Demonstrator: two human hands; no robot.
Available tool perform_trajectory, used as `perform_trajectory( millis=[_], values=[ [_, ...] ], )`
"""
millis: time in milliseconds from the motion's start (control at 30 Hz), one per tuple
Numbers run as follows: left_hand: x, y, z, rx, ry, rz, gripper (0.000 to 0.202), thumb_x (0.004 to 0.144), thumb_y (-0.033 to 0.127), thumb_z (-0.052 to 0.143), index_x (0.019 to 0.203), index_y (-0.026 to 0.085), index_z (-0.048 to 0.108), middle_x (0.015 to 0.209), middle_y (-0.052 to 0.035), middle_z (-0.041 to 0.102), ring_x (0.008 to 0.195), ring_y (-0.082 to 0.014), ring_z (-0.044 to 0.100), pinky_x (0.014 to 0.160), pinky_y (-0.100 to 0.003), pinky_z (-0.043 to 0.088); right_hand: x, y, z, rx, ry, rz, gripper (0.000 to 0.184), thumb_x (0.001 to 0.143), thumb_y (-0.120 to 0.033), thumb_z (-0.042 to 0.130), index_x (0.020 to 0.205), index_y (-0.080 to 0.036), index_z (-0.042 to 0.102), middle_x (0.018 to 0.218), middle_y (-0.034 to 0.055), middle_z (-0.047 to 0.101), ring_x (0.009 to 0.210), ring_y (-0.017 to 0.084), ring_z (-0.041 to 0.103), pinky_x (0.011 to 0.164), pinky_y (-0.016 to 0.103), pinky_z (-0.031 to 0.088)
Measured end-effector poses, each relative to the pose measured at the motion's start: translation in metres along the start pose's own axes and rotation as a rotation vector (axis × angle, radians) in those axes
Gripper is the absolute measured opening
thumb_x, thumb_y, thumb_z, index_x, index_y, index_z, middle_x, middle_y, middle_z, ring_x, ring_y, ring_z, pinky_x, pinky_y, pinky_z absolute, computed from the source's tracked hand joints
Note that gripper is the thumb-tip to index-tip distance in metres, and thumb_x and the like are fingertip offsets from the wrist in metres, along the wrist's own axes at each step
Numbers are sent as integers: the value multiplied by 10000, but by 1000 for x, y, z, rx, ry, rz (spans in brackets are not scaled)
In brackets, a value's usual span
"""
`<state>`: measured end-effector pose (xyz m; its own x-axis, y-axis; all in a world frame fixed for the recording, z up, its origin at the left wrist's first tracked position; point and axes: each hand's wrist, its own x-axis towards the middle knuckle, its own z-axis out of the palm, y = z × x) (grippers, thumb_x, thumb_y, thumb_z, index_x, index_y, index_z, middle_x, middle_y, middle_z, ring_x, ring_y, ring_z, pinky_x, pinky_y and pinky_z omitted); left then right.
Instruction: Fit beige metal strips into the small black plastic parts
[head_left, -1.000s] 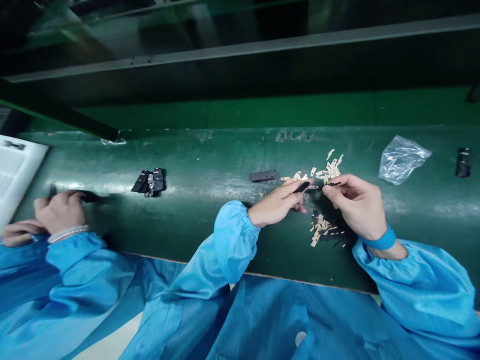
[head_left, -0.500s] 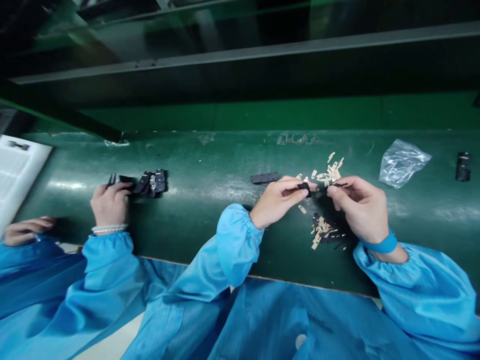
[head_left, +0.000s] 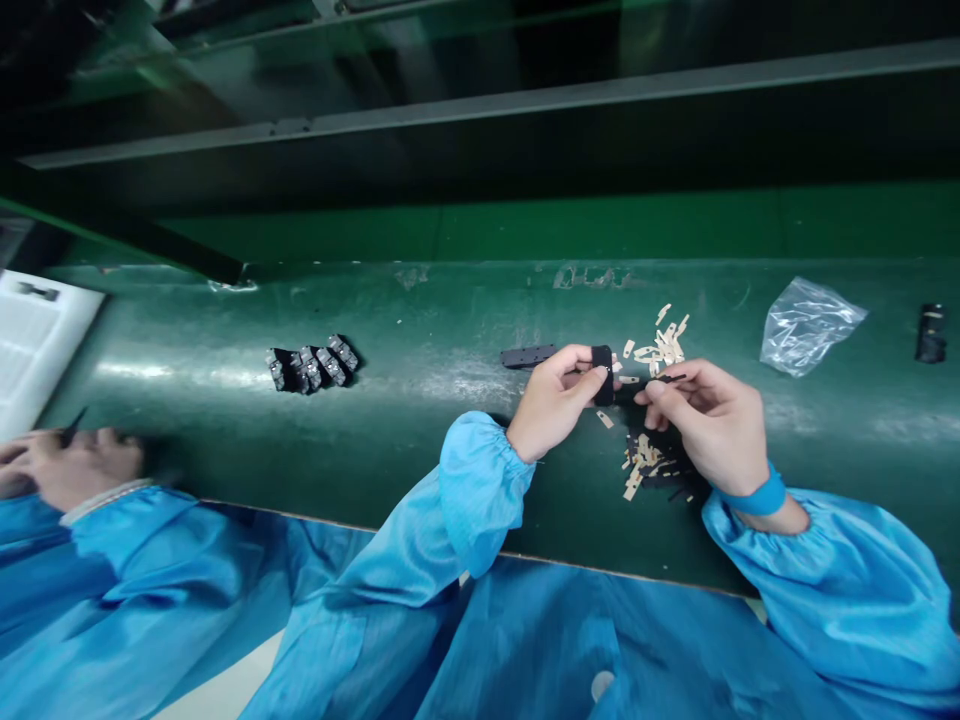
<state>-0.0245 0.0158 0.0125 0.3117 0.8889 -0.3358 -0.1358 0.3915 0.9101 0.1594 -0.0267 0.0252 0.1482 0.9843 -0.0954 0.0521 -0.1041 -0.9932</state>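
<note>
My left hand [head_left: 555, 402] pinches a small black piece [head_left: 602, 375] between thumb and fingers. My right hand [head_left: 709, 415] holds a thin black strip [head_left: 660, 381], whose end lies close to that piece. The two hands are almost touching. Beyond them lies a loose pile of cream-coloured small strips [head_left: 664, 345]. Below my right hand is a mixed heap of black and cream pieces [head_left: 649, 465]. A flat black plate [head_left: 529, 356] lies just past my left fingers.
A co-worker's hands [head_left: 71, 465] in blue sleeves work at the left, holding a dark pointed tool [head_left: 73, 428]. Several black parts [head_left: 311, 365] sit on the green bench [head_left: 450, 450]. A clear plastic bag [head_left: 814, 325], a black object [head_left: 930, 333] and white paper [head_left: 37, 350] lie nearby.
My hands have brought the black piece and strip closer together. The co-worker's hands have moved left, and the black parts at centre-left now lie spread in a neat row.
</note>
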Motion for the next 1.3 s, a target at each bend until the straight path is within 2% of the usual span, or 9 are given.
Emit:
perform_trajectory(
  millis=[100,167,267,333,467,700,833,1133,1300],
  values=[
    [-1,2,-1,48,-79,-18,299,936,267,656,1218,168,674,1104,-93,741,829,-169,756,639,-279,662,1,3,-1,-64,-14,-11,192,856,-347,797,868,-208,665,625,-9,691,493,123,626,493,250,530],
    [-1,3,-1,86,-84,-28,332,917,238,681,1237,150,689,1117,-107,747,811,-166,757,626,-259,651,2,7,-1,-116,-21,-28,177,859,-331,788,867,-205,664,631,-10,684,505,120,625,507,247,529],
    [-1,2,-1,98,-83,-56,268,900,163,683,1160,115,730,1067,-113,776,823,-159,767,732,-266,652,3,10,-1,-171,-30,-34,172,863,-320,778,839,-204,653,628,-11,681,501,118,620,508,245,522],
    [-1,1,0,70,-95,-60,259,891,129,680,1143,122,739,1104,-114,781,873,-167,776,826,-300,649,4,11,0,-175,-19,-30,180,861,-316,776,814,-207,641,611,-16,674,487,119,616,499,246,518],
    [-1,-2,2,4,-106,-23,289,863,148,719,1151,146,745,1167,-107,775,961,-194,775,952,-367,622,3,9,3,-138,24,-30,171,856,-281,774,796,-214,628,606,-19,678,495,124,636,505,242,530],
    [-4,-8,9,-74,-113,10,288,854,221,741,1136,163,749,1190,-90,771,1046,-209,747,964,-380,610,-2,9,8,-95,53,-51,189,859,-221,763,774,-226,594,586,-37,670,494,124,660,509,227,541],
    [-6,-10,11,-109,-112,-16,325,858,264,754,1169,173,735,1181,-95,773,1024,-211,753,986,-404,596,-2,11,9,-86,75,-65,188,859,-219,759,774,-227,591,600,-34,672,505,127,668,519,234,552],
    [-8,-8,12,-121,-96,-6,285,865,211,726,1146,165,736,1158,-89,779,985,-185,762,967,-373,609,-2,13,8,-108,66,-71,184,856,-213,756,776,-236,592,625,-30,680,529,140,669,531,261,555],
    [-8,-9,12,-98,-90,-13,308,862,238,739,1160,162,731,1154,-94,781,991,-203,763,989,-401,600,-2,10,9,-90,65,-54,186,845,-201,759,771,-237,593,611,-32,673,522,140,662,527,260,548]
  ],
)
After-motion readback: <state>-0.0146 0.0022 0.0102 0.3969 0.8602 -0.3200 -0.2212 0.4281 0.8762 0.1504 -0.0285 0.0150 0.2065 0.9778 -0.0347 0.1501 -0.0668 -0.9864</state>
